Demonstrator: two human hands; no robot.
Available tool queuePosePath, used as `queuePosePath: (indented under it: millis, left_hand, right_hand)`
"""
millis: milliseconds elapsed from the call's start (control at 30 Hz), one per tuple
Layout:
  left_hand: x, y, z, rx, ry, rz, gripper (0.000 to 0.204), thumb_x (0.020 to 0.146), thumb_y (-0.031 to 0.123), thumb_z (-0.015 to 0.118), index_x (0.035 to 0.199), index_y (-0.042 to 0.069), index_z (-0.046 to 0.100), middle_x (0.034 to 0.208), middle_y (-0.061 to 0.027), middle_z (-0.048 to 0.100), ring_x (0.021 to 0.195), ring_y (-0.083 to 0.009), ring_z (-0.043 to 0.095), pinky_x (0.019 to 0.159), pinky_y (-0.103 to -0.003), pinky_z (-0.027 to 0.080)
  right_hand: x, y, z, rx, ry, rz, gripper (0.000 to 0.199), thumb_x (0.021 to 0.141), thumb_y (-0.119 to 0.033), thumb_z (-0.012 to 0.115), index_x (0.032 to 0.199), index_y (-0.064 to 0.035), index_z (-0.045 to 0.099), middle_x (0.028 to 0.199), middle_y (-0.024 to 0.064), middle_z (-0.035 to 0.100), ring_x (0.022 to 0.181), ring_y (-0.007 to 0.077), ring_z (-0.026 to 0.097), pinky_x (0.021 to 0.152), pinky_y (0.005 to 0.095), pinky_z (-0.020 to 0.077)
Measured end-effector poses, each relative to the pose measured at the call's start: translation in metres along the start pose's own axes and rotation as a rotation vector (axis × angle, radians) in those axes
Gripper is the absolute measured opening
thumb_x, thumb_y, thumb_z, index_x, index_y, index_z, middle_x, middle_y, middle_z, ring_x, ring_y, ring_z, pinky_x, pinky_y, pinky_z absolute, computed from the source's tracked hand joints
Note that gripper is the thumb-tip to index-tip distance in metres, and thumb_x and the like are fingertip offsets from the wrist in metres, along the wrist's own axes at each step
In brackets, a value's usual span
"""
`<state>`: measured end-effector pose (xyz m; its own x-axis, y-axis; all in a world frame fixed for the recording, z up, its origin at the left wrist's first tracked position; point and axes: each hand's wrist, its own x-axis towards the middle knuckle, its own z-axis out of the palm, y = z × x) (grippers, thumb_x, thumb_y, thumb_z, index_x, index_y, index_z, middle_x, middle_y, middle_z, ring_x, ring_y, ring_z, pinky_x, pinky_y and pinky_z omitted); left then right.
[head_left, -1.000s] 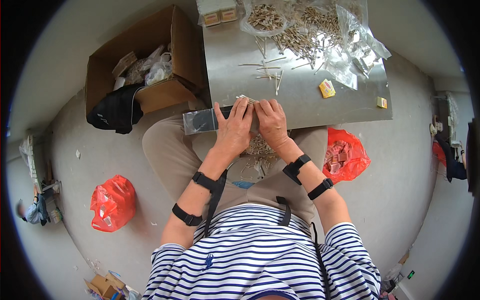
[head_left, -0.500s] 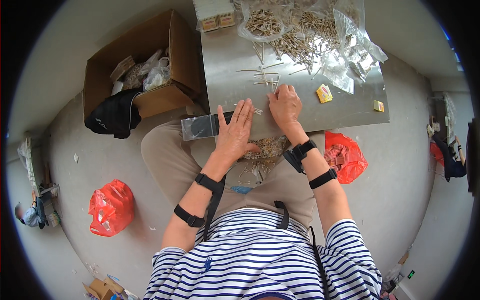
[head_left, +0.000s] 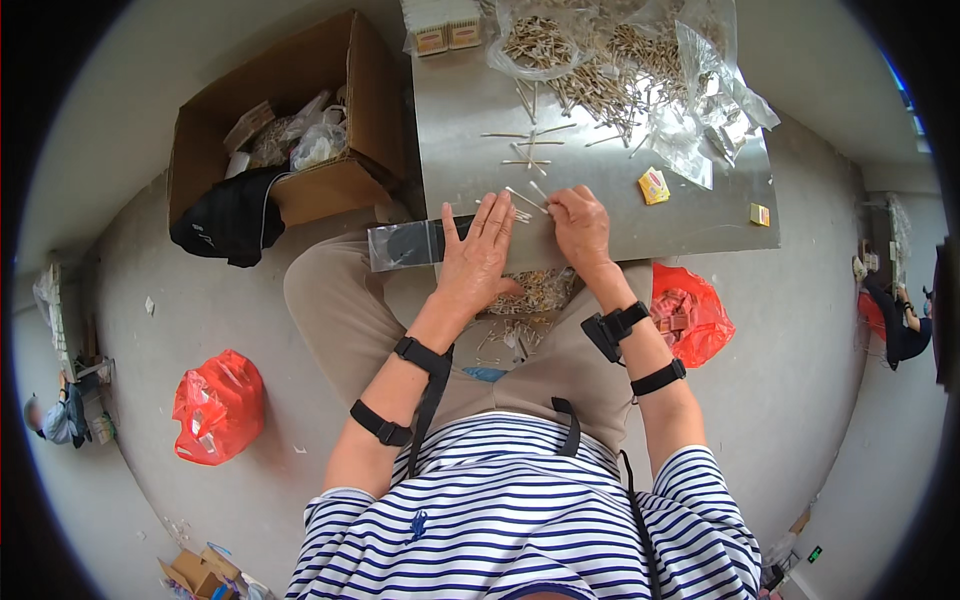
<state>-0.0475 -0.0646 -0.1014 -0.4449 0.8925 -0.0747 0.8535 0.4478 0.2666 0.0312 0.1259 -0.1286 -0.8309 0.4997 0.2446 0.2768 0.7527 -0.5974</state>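
My left hand (head_left: 472,252) lies flat near the table's front edge, fingers stretched out, over the right end of a clear plastic bag with a black insert (head_left: 408,246). White tips of several cotton swabs (head_left: 522,215) stick out beside its fingertips. Just to the right, my right hand (head_left: 582,226) pinches a couple of cotton swabs (head_left: 538,189), which point up and to the left. Several loose swabs (head_left: 536,143) lie crossed on the metal table (head_left: 460,130) beyond both hands.
A large swab pile (head_left: 610,75) in torn plastic covers the back. Small yellow packets (head_left: 654,187) lie at right. An open cardboard box (head_left: 375,100) stands left of the table. Red bags (head_left: 225,405) sit on the floor. More swabs (head_left: 540,292) are in my lap. Other people are at both sides.
My right hand has drawn back toward me from the loose swabs, now with swabs between its fingers. Fewer lie in the crossed group. My left hand stays flat on the bag.
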Motion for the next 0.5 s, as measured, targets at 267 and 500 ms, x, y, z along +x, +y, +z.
queuePosePath:
  millis: [267,500]
  left_hand:
    - [-0.001,0.001,0.002,-0.013,0.03,-0.007,0.127,0.056,0.054,0.089,0.158,0.002,0.032,0.168,-0.008,0.021,0.156,-0.0246,0.021,0.12,-0.071,0.015]
    - [-0.001,0.004,0.001,-0.107,0.057,-0.028,0.127,0.054,0.044,0.092,0.157,0.002,0.032,0.17,-0.0081,0.014,0.155,-0.0264,0.021,0.118,-0.07,0.016]
  right_hand:
    - [0.001,-0.019,0.011,-0.06,0.12,0.072,0.012,0.083,-0.007,0.071,0.094,-0.0107,0.069,0.092,0.0109,0.061,0.087,0.0344,0.064,0.075,0.0453,0.0528]
    - [0.003,-0.028,0.034,-0.064,0.188,-0.091,0.007,0.084,-0.003,0.067,0.088,-0.008,0.066,0.088,0.0108,0.059,0.086,0.0349,0.062,0.074,0.0453,0.0513]
